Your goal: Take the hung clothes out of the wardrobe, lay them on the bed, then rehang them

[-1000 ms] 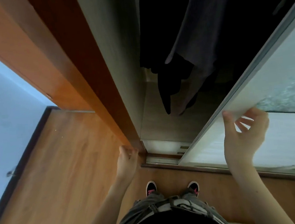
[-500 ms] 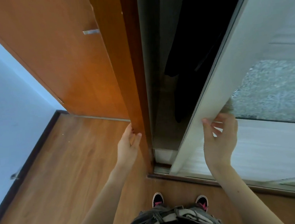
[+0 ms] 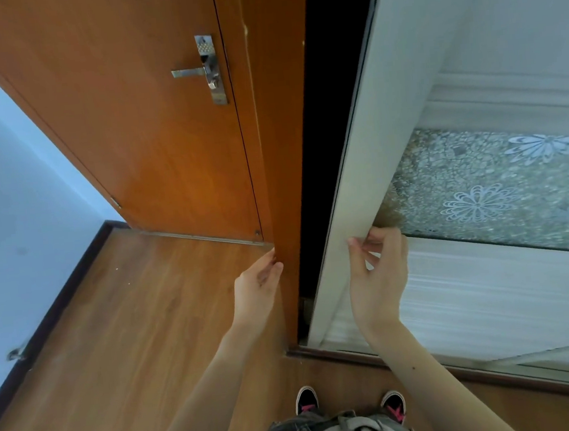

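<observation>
Hung clothes were hidden in the wardrobe's (image 3: 325, 108) dark upright gap, between the hands (neither clearly nearer). The right hand (image 3: 378, 276) pinched the sliding door's (image 3: 372, 139) edge; the left hand's (image 3: 256, 288) straight fingers touched the frame (image 3: 280, 147).

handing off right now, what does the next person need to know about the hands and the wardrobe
Left hand: open, fingers resting against the wardrobe's wooden side panel.
Right hand: pinches the front edge of the white sliding door.
Wardrobe: only a narrow dark gap shows between panel and door; no clothes visible inside.
Done: cannot tell; neither bed nor clothes are in view.
Left: probably check the rail and the bed before moving the door further.
</observation>
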Tool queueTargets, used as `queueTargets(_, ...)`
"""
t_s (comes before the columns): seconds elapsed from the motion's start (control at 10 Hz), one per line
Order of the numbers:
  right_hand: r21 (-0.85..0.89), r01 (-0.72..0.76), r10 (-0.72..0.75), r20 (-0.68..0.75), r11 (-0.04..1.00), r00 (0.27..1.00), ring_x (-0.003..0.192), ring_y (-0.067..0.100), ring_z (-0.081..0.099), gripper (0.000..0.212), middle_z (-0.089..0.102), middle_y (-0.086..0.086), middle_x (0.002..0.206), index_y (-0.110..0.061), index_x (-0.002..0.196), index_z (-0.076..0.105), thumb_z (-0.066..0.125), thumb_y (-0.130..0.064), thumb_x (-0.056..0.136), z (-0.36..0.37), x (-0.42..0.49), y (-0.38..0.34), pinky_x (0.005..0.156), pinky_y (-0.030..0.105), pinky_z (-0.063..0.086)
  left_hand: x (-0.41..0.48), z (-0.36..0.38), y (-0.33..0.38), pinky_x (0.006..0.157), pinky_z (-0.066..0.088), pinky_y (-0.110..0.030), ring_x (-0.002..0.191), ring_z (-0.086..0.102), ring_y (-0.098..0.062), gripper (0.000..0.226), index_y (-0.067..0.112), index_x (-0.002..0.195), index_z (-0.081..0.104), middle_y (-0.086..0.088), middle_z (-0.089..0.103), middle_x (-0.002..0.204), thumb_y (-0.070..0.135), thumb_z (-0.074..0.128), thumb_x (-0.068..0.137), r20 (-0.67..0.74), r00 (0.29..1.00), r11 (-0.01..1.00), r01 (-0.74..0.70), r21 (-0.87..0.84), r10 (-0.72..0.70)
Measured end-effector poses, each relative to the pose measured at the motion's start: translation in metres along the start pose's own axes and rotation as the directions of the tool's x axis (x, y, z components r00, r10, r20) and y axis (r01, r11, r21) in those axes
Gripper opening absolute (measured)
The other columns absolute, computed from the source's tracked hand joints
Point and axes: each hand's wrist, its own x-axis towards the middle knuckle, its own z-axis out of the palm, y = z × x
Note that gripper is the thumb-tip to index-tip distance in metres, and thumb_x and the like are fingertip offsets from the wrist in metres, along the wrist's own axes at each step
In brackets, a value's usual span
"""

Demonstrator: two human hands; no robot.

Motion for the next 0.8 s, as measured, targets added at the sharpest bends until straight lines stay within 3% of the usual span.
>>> queueTargets(0.4, -0.005, 0.032, -0.032, 0.011, 0.999, 0.999, 0.088, 0.006, 0.059, 0.014, 0.052, 0.003, 0.103, -0.011, 0.100, 0.052, 0.062, -0.014, 0.092, 0.034, -0.009, -0.007, 0.082, 0.032, 0.056, 0.005, -0.003, 0.004, 0.075, 0.034, 0.011, 0.119, 0.052, -0.005, 0.043, 0.010, 0.136, 0.052, -0.001, 0.061, 0.130, 0.019, 0.058, 0.094, 0.030, 0.999, 0.999, 0.012, 0.040, -0.013)
queueTargets(0.6, 0.012, 0.044, -0.045, 0.032, 0.999, 0.999, 0.087, 0.005, 0.059, 0.013, 0.053, 0.006, 0.102, -0.011, 0.099, 0.052, 0.062, -0.012, 0.091, 0.031, -0.008, -0.006, 0.081, 0.031, 0.057, 0.002, -0.006, 0.007, 0.076, 0.035, 0.010, 0.115, 0.050, 0.000, 0.045, 0.011, 0.138, 0.050, 0.000, 0.060, 0.131, 0.021, 0.057, 0.094, 0.047, 0.999, 0.998, -0.009, 0.061, 0.006)
queueTargets(0.7, 0.023, -0.004, -0.001, 0.197, 1.000, 0.980, 0.087, 0.002, 0.059, 0.010, 0.060, 0.006, 0.100, -0.016, 0.094, 0.056, 0.061, -0.009, 0.091, 0.013, 0.003, -0.012, 0.075, 0.021, 0.055, 0.001, -0.013, 0.011, 0.077, 0.038, 0.008, 0.112, 0.051, 0.003, 0.047, 0.017, 0.141, 0.047, 0.004, 0.059, 0.134, 0.025, 0.055, 0.095, 0.156, 0.988, 0.993, -0.022, 0.113, 0.004)
queueTargets(0.8, 0.003, -0.006, 0.005, 0.319, 1.000, 0.948, 0.087, 0.003, 0.063, 0.011, 0.068, -0.008, 0.092, -0.024, 0.092, 0.065, 0.062, -0.013, 0.092, -0.033, 0.022, -0.038, 0.067, 0.012, 0.049, -0.006, -0.042, 0.038, 0.098, 0.046, -0.015, 0.107, 0.054, 0.008, 0.042, 0.025, 0.138, 0.048, 0.015, 0.061, 0.125, 0.030, 0.052, 0.096, 0.098, 0.993, 0.991, -0.075, 0.111, 0.064)
